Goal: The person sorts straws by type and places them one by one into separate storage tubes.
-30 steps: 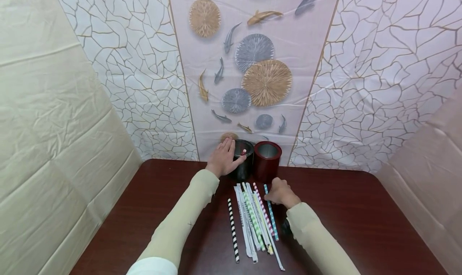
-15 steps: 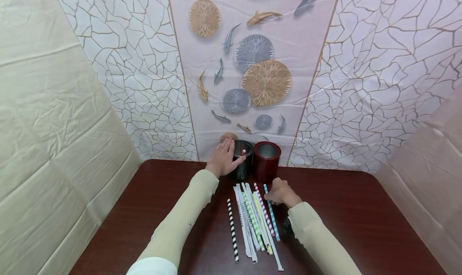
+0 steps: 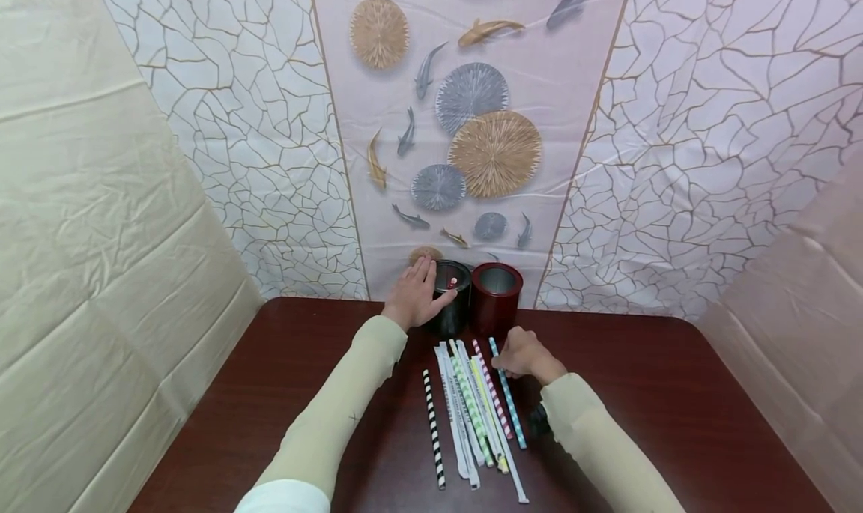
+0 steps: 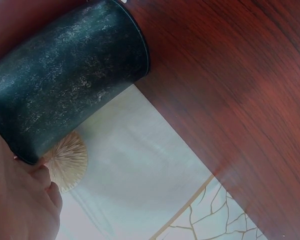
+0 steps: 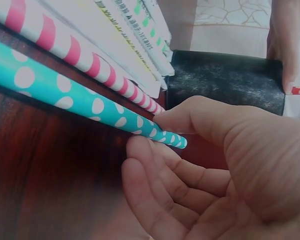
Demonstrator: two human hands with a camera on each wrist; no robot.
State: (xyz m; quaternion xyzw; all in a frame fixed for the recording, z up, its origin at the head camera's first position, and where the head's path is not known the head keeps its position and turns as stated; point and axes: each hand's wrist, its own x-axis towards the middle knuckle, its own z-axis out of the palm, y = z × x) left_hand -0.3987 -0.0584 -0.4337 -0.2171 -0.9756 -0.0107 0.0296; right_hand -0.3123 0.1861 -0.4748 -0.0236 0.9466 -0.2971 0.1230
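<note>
Nearest the front edge of the table [image 3: 674, 423], a row of paper straws [image 3: 472, 412] is laid side by side, running from front to back. At the right of the row lies the teal dotted straw [image 3: 507, 395], just beside the pink striped straw [image 3: 493, 390]. The far end of the teal straw is met by the right hand [image 3: 526, 354], whose thumb and curled fingers [image 5: 155, 170] are closed on its tip in a pinch; the rest of the straw is seen lying on the wood.

The straw is judged to be very light, fairly stiff along its length, but easily crushed or kinked if squeezed hard. A gentle pinch near the end should serve for lifting, though the long free part may droop or swing; a hold nearer the middle would be steadier.

Further back, near the table's far edge, the black cup [image 3: 450, 307] is steadied by the left hand [image 3: 414, 297], with fingers wrapped about its side. The red cup [image 3: 496, 299] stands touching or just beside it.
</note>
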